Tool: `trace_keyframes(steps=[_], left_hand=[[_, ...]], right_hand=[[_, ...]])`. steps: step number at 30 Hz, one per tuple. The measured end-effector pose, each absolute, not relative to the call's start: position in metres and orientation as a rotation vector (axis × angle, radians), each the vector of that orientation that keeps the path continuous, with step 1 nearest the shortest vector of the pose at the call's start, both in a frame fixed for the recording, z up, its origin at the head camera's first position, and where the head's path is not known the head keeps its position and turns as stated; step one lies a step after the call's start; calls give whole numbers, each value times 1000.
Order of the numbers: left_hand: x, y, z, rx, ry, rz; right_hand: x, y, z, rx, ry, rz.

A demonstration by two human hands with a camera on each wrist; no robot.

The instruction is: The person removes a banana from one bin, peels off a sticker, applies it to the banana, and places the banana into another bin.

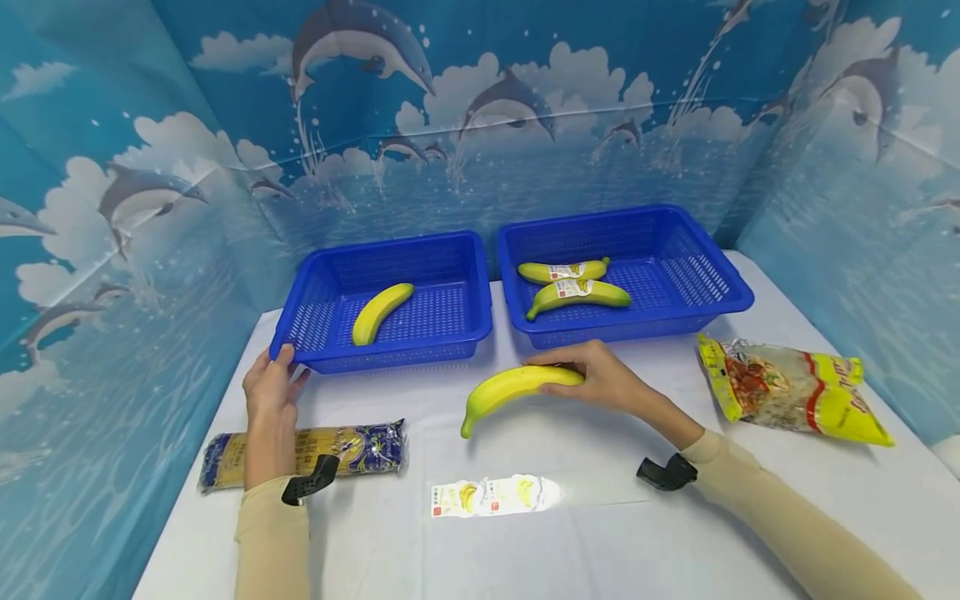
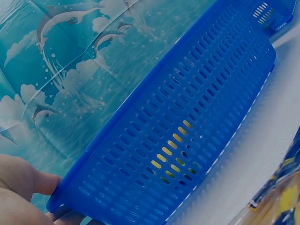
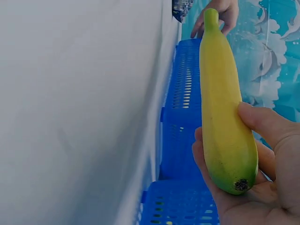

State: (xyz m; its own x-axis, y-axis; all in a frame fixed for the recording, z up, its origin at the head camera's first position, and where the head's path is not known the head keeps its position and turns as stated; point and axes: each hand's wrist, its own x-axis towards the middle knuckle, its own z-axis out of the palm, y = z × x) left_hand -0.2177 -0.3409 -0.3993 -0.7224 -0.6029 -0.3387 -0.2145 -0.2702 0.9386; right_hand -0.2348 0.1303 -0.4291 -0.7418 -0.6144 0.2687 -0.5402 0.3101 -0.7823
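My right hand (image 1: 596, 377) grips one end of a yellow banana (image 1: 513, 390) above the table, in front of the two baskets. In the right wrist view, thumb and fingers wrap the banana (image 3: 225, 112) near its greenish blossom end. At the near left corner of the left blue basket (image 1: 397, 357), my left hand (image 1: 272, 390) pinches the rim, thumb on top and fingers below. One banana (image 1: 381, 312) without a visible label lies in that basket. Two bananas with white labels, an upper one (image 1: 536, 272) and a lower one (image 1: 609, 293), lie in the right blue basket (image 1: 705, 310).
A strip of banana labels (image 1: 480, 498) lies on the white table (image 1: 375, 542) near the front. A pasta packet (image 1: 375, 447) sits by the left forearm. To the right is a yellow and clear food bag (image 1: 795, 387). A dolphin-print curtain (image 1: 480, 158) encloses the back and sides.
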Motion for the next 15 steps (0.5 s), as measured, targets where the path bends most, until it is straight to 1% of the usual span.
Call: trace_keyframes(steps=[15], left_hand=[[-219,-340,-399,1065,-1694,-2075]], right_hand=[[-227,129,-451,-1091,2482,-1499]])
